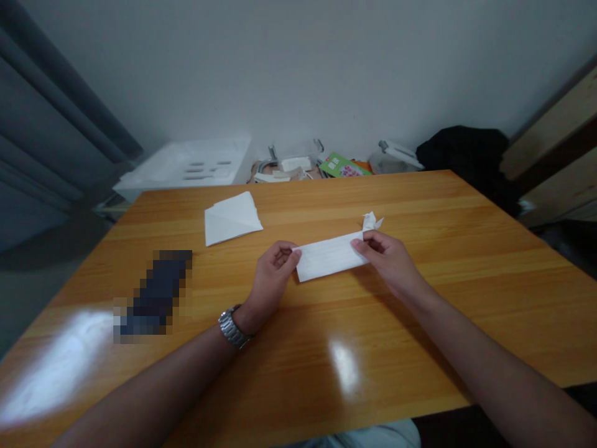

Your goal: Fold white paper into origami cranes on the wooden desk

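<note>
Between my two hands a long, folded strip of white paper (329,256) is held a little above the wooden table (298,354). My left hand (275,270) pinches its left end between thumb and fingers; a metal watch is on that wrist. At the strip's right end, my right hand (389,258) grips with the thumb on top and the fingers behind. Just beyond the right hand stands a small folded white paper figure (370,221) with pointed parts. Several white paper sheets (232,219) lie stacked at the table's back left.
A dark, pixelated flat object (158,292) lies on the left of the table. Behind the back edge are a white tray (186,165), a green booklet (342,167) and assorted items. Black fabric (466,155) is at the right rear, and a grey curtain (51,106) hangs left.
</note>
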`<state>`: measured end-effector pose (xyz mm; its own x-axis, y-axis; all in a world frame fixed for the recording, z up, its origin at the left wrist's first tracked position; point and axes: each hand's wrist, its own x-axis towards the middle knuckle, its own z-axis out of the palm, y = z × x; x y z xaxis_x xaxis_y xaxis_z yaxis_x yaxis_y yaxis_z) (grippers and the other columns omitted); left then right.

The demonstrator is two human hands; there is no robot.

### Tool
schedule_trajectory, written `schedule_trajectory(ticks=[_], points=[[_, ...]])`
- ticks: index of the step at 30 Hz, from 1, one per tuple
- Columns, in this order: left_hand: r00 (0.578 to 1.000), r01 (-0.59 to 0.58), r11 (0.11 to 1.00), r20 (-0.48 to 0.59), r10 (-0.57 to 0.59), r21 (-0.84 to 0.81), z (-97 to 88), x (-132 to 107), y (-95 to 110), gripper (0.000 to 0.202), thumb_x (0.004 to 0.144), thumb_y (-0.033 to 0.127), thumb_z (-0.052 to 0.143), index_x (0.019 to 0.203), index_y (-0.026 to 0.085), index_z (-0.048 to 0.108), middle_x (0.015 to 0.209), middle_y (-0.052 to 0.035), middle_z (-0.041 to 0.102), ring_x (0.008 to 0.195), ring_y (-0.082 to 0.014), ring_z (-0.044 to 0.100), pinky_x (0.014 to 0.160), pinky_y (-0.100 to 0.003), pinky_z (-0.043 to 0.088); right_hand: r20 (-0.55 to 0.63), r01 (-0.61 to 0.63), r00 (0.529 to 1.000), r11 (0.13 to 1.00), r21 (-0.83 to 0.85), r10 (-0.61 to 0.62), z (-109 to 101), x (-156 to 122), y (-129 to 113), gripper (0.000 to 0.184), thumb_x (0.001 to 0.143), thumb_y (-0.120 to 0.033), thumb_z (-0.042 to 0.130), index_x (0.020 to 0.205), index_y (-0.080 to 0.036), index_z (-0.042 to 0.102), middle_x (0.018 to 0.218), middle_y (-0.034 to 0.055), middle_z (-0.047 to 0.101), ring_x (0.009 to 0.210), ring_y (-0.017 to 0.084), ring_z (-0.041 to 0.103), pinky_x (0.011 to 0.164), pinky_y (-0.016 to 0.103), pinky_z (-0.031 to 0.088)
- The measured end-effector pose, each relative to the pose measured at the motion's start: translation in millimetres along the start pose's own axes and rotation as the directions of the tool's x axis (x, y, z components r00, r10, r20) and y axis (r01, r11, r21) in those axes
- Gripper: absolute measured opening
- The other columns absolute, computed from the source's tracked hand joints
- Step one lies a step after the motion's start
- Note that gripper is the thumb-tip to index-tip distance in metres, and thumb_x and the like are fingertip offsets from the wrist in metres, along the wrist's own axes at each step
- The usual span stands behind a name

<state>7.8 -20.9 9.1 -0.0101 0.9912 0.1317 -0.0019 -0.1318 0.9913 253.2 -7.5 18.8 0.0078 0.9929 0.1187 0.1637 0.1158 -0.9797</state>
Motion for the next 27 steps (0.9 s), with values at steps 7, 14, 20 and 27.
schedule_trajectory(ticks=[7, 14, 20, 27], points=[[1.000, -0.018, 0.998, 0.008, 0.017, 0.066, -0.2, 0.2, -0.3, 0.023, 0.086, 0.039, 0.068, 0.090, 0.017, 0.061, 0.082, -0.0010, 0.064, 0.077, -0.0140, 0.062, 0.070, -0.024, 0.050, -0.004, 0.043, 0.999, 0.999, -0.033, -0.043, -1.5, 0.0, 3.9, 0.030, 0.084, -0.050, 0.072, 0.084, -0.020, 0.067, 0.077, 0.0015, 0.065, 0.070, 0.016, 0.058, 0.063, 0.028, 0.045], [0.997, -0.066, 0.983, 0.039, 0.060, 0.171, -2.0, 1.5, 8.9, 0.022, 0.087, 0.038, 0.069, 0.093, 0.017, 0.065, 0.088, -0.0040, 0.069, 0.081, -0.0153, 0.065, 0.071, -0.025, 0.053, 0.063, 0.092, 0.995, 0.986, -0.138, -0.084, -3.0, -1.2, 0.0, 0.028, 0.087, -0.048, 0.068, 0.085, -0.020, 0.066, 0.077, 0.0022, 0.066, 0.069, 0.017, 0.058, 0.063, 0.029, 0.045], [0.980, -0.099, 0.958, 0.191, 0.048, 0.269, -1.0, -0.7, 9.1, 0.027, 0.088, 0.043, 0.070, 0.099, 0.018, 0.071, 0.091, -0.0061, 0.073, 0.078, -0.0164, 0.068, 0.068, -0.026, 0.054, 0.209, 0.106, 0.976, 0.972, -0.209, -0.061, 1.2, -6.6, -7.9, 0.023, 0.090, -0.042, 0.065, 0.087, -0.019, 0.066, 0.079, 0.0015, 0.066, 0.069, 0.016, 0.058, 0.062, 0.028, 0.044], [0.945, -0.102, 0.952, 0.328, 0.002, 0.290, 2.8, -3.0, 12.2, 0.024, 0.087, 0.042, 0.069, 0.085, 0.018, 0.072, 0.080, -0.0048, 0.074, 0.071, -0.0165, 0.067, 0.061, -0.024, 0.053, 0.278, 0.143, 0.958, 0.963, -0.227, -0.076, 2.1, -8.9, -10.9, 0.023, 0.092, -0.041, 0.064, 0.085, -0.019, 0.066, 0.078, 0.0016, 0.065, 0.070, 0.016, 0.058, 0.063, 0.029, 0.044]])
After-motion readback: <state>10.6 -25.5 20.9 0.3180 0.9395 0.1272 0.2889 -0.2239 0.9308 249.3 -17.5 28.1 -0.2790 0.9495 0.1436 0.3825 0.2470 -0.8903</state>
